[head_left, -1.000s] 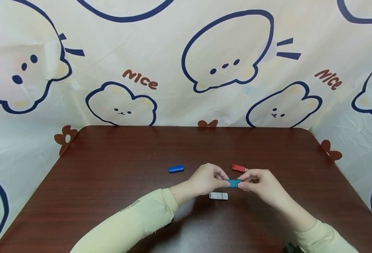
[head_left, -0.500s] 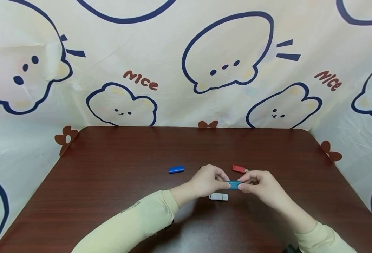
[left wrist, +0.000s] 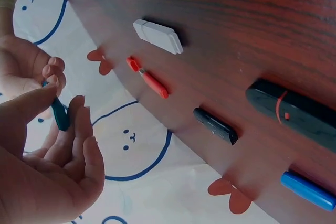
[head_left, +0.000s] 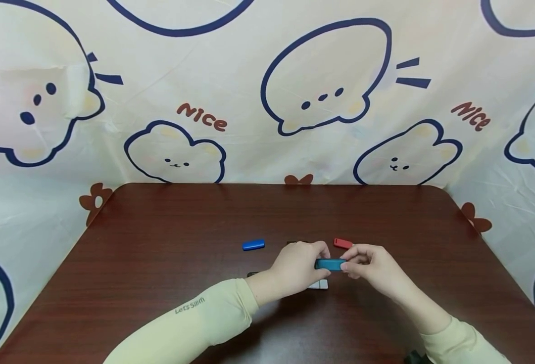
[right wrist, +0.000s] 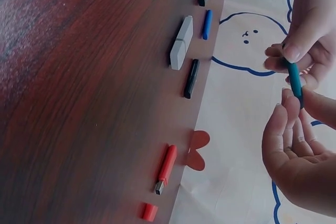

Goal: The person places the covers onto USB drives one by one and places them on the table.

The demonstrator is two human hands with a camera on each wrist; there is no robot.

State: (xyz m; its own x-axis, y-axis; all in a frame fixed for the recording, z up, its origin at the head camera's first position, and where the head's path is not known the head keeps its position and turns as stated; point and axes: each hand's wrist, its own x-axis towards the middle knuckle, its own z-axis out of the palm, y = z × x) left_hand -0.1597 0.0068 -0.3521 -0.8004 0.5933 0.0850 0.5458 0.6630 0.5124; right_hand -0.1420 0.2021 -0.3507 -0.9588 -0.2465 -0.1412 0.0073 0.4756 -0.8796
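A teal USB stick (head_left: 330, 265) is held up over the table between both hands. My right hand (head_left: 378, 267) pinches its right end between thumb and fingertips. Around the left end, the thumb and fingers of my left hand (head_left: 294, 268) are spread apart, with the stick lying in the gap. In the left wrist view the left thumb overlaps the teal stick (left wrist: 60, 115), while the left fingertips stand off from it. Just below the left hand lies a white USB stick (head_left: 320, 284), partly covered by that hand in the head view.
A blue USB stick (head_left: 253, 245) lies to the left on the brown table (head_left: 181, 217). Behind the right hand is a red stick (right wrist: 167, 166), its plug bare and its cap (right wrist: 150, 212) beside it. A small black stick (left wrist: 215, 125) and a larger black one (left wrist: 294, 111) lie nearby.
My left hand's pinch on the teal stick has loosened, its thumb and fingers parting. The stick's left end now shows more. The right hand keeps its grip nearly in place.
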